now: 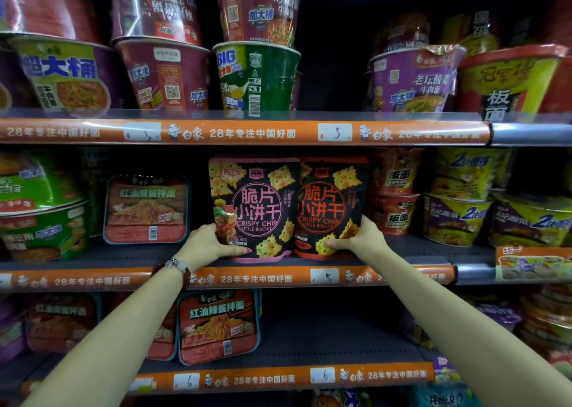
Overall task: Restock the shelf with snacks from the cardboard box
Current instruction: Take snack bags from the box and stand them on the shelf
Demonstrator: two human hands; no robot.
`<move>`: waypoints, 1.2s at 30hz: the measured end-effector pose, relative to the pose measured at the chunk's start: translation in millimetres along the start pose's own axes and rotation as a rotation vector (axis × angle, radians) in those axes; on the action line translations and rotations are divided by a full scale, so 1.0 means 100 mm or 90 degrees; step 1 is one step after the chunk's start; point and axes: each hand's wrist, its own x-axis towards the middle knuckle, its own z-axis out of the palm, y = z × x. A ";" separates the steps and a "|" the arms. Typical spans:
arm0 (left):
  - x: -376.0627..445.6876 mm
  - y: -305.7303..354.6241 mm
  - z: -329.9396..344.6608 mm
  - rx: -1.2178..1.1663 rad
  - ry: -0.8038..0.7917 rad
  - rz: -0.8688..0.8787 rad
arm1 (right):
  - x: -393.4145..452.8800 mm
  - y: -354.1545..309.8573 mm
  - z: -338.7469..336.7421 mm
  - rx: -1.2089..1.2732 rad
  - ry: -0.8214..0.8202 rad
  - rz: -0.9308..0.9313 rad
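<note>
Left hand (206, 243) fingers grip pink-trimmed biscuit bag (253, 205); right hand (360, 239) fingers grip orange bag (331, 205); seat both upright, bases flat on middle shelf (154, 259), faces forward.

Both biscuit bags, pink-trim (258, 205) & red-trim (332, 205): "CRISPY CHIP LITTLE BISCUIT" (plus 脆片小饼干). Green cup (258, 78): "BIG". Shelf strip (247, 133): "28年专注中国好面", tag (335, 132) "5".

Two upright black foil biscuit bags (257, 205) (332, 205) stand touching side by side at the front edge of the middle grey metal shelf (402, 262), flat rectangular noodle tray (145, 208) left, stacked noodle bowls (394, 190) right
</note>
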 end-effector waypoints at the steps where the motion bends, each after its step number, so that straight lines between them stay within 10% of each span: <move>1: -0.04 0.02 0.01 0.034 0.027 0.006 | -0.02 0.00 0.01 -0.023 0.021 -0.006; 14: -0.43 0.32 0.10 0.331 0.256 0.035 | -0.40 0.04 -0.01 -0.252 0.203 -0.194; 24: -0.43 1.17 0.70 0.248 0.064 0.279 | -0.59 0.15 -0.50 -0.316 0.083 -0.236; 36: -0.69 2.65 2.72 0.182 -0.169 0.484 | -1.17 1.55 -1.92 -0.382 0.128 -0.019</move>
